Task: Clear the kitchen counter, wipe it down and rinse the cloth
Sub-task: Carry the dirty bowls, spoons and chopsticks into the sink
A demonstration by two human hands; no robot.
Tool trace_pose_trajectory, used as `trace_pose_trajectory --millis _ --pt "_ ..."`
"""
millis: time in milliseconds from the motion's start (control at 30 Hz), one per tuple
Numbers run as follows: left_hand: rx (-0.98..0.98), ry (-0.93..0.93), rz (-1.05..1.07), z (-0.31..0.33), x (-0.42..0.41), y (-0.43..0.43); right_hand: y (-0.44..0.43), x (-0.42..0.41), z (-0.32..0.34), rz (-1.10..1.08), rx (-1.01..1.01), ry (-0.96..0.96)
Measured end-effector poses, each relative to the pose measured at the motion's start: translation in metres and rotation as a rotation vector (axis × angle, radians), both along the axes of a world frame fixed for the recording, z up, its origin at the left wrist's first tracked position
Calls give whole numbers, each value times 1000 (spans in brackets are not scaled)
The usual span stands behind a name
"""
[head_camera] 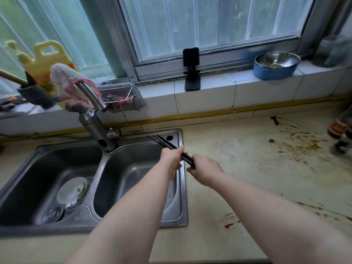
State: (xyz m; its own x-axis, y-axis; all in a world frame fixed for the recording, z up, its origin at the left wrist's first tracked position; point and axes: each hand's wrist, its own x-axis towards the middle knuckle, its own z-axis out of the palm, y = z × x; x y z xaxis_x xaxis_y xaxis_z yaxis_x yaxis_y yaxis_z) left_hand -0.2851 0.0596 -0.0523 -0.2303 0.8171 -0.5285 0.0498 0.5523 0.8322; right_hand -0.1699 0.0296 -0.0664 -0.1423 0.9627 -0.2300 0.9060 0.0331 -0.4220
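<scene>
So both hands are up over the right rim of the steel sink [182, 187], right where the metal lip meets the counter [238, 168]. The left hand [172, 161] has its fingers curled round the middle of a pair of dark chopsticks [164, 143]. The right hand [204, 167] grips their near end, so the sticks run diagonally from the hands toward the sink's back right corner. There's loads of open room to the right: the counter runs wide and flat back to the white-tiled sill [266, 86], with just some blurry bottles [341, 128] at the far right edge. The counter surface is pale, mottled and worn-looking, splashed with rusty orange stains [299, 145] on the right and a few more near the front edge. The cloth [70, 86], a white fluffy thing with pink trim, is draped over the neck of the brushed-metal tap [95, 128], well apart from the hands. The left basin has a round white plate [72, 191] lying in it. Up on the sill sit a blue bowl [276, 69] with a shiny steel inside and a black phone stand [191, 69] upright against the window frame. A wire basket [116, 96] hangs just beside the tap, and a yellow plastic jug [47, 58] stands behind the cloth.
</scene>
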Motion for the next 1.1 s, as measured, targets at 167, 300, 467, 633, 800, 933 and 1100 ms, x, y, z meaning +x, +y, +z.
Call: trace_pose_trajectory --millis 167,300,467,633,800,933,1100 --pt "-11 -118 106 4 -2 -8 -4 -3 5 63 -194 199" --pt "56 -223 332 15 -6 -8 -8 3 11 -13 -500 502" --pt "150 -273 497 32 -21 -3 -3 7 9 -372 -679 788" --pt "196 -299 520 33 -33 -1 1 -17 5 -631 -723 1068" --pt "193 -326 496 31 -47 -2 8 -50 11 -868 -601 1233" --pt "217 -318 542 36 -72 7 12 -68 1 -890 -527 1044" --pt "183 -324 474 30 -111 8 12 -109 5 -902 -614 1252"
